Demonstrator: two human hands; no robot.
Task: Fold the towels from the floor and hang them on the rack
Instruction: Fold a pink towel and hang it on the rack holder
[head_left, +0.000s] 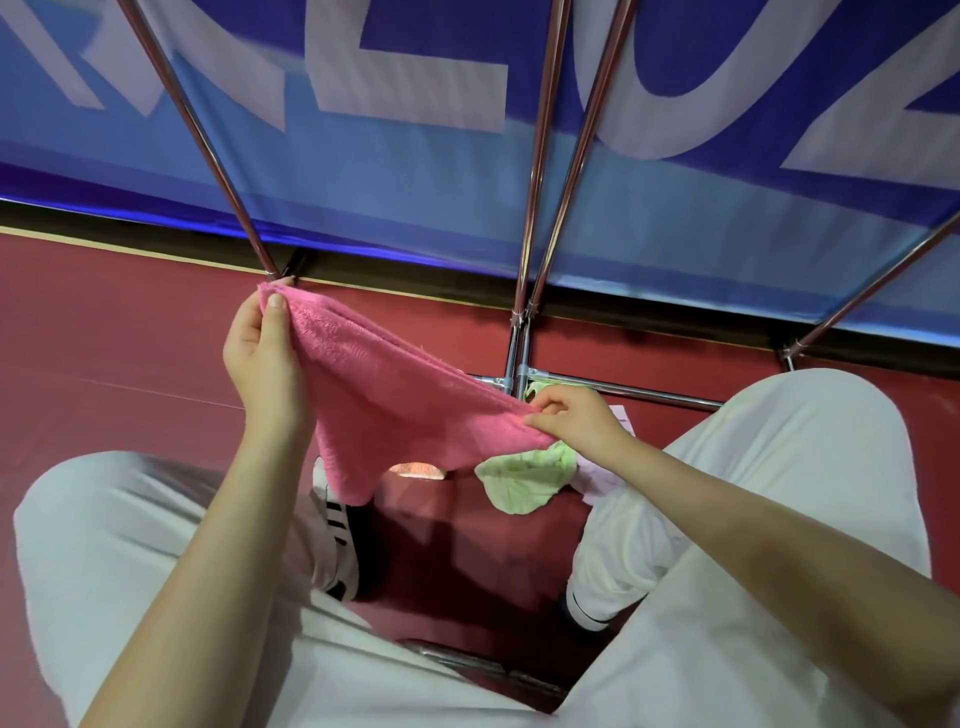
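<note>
A pink towel (384, 400) hangs stretched between my hands above the red floor. My left hand (260, 353) pinches its upper left corner. My right hand (576, 421) grips the lower right corner. The towel sags in the middle. Under it on the floor lie a light green towel (524, 478), an orange towel (418, 470) mostly hidden by the pink one, and a pale lilac towel (597, 478) partly behind my right arm. The chrome rack's tubes (535, 208) rise in front of me from a base bar (623, 392) on the floor.
A blue banner (415, 171) with big pale letters stands close behind the rack. My knees in light trousers (779, 467) frame the towels on both sides, with my shoes (340, 551) on the red floor (104, 338). Another metal bar (483, 665) lies between my legs.
</note>
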